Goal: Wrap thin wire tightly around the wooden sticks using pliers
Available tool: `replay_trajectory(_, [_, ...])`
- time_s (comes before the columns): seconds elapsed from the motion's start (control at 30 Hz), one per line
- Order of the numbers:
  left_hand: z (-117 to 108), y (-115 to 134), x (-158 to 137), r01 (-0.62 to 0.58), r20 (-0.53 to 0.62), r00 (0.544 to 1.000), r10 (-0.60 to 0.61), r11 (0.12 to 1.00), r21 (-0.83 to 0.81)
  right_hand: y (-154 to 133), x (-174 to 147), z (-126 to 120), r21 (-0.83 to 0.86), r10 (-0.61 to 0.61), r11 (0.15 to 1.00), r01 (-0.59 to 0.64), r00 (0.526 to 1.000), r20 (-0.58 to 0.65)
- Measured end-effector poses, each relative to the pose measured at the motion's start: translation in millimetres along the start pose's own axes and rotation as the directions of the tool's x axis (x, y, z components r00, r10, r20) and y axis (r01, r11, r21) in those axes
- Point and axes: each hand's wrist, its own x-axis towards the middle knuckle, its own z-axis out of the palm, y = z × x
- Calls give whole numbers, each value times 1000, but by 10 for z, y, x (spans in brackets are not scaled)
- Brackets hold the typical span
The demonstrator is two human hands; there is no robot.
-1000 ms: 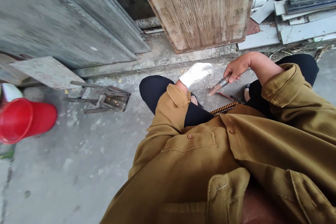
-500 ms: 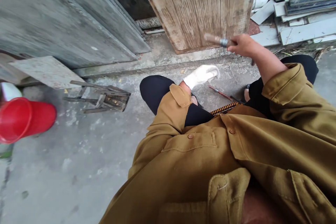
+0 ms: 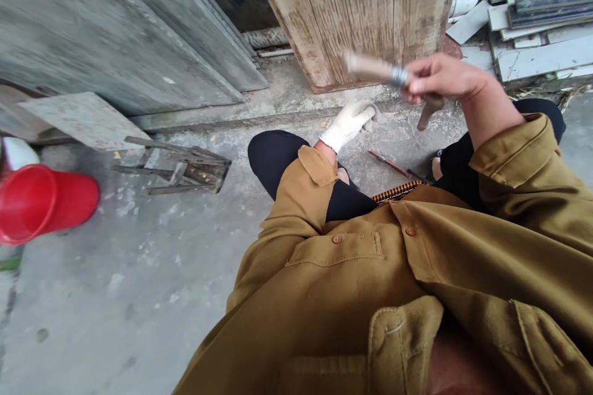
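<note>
Curled tight, the right grip (image 3: pixel 448 77) held a brown tool (image 3: pixel 377 68) just behind its grey band (image 3: pixel 399 76). The tool's blurry end stuck out to the left of the grip, in front of the low part of a big wooden board (image 3: pixel 361 6). It was held that way, I think, so the long end was free and the fingers were out of its way. Another brown piece (image 3: pixel 430 112) poked out just below the grip. It may have been part of the same tool, but I could not tell.

Down and to the left of that grip was the left grip (image 3: pixel 349 122), in a white glove (image 3: pixel 341 129). Its fingers were bent, and I could not tell if they held anything. It was low and apart from the tool, maybe to be safe, and the glove was likely there to guard the skin.

Below both grips, a thin reddish stick (image 3: pixel 388 162) lay on the grey floor (image 3: pixel 152 284), near enough to reach. Up and right of the right grip, flat pieces (image 3: pixel 546 18) were piled up, perhaps to save room. Far left of both grips were a small wooden frame (image 3: pixel 197 185) and a red bucket (image 3: pixel 76 197).
</note>
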Motion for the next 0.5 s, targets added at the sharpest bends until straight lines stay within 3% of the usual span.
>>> replay_trajectory(0.03, [23, 5, -4, 6, 35, 999, -5, 999, -38, -5, -15, -43, 23, -19, 999, 23, 986, -164])
replay_trajectory(0.1, [63, -6, -8, -6, 133, 991, 17, 997, -78, 19, -8, -89, -16, 77, 996, -93, 904, -421])
replay_trajectory(0.17, [89, -35, -11, -26, 235, 971, 47, 995, -92, 76, 38, -81, -113, 194, 945, -308, 804, -563])
replay_trajectory(0.23, [95, -58, -18, -54, 331, 940, 79, 995, -84, 158, 104, -38, -287, 222, 838, -465, 769, -599])
replay_trajectory(0.3, [77, -54, -35, -90, 364, 925, 107, 994, -65, 257, 175, 14, -502, 223, 679, -535, 802, -553])
replay_trajectory(0.37, [38, -26, -58, -109, 311, 943, 116, 993, -41, 358, 233, 61, -662, 273, 548, -511, 858, -435])
replay_trajectory(0.43, [-13, 5, -75, -111, 199, 974, 110, 994, -6, 422, 262, 98, -726, 378, 535, -433, 891, -253])
replay_trajectory(0.5, [-59, 15, -70, -114, 82, 990, 110, 993, 36, 411, 249, 124, -687, 417, 629, -363, 904, -96])
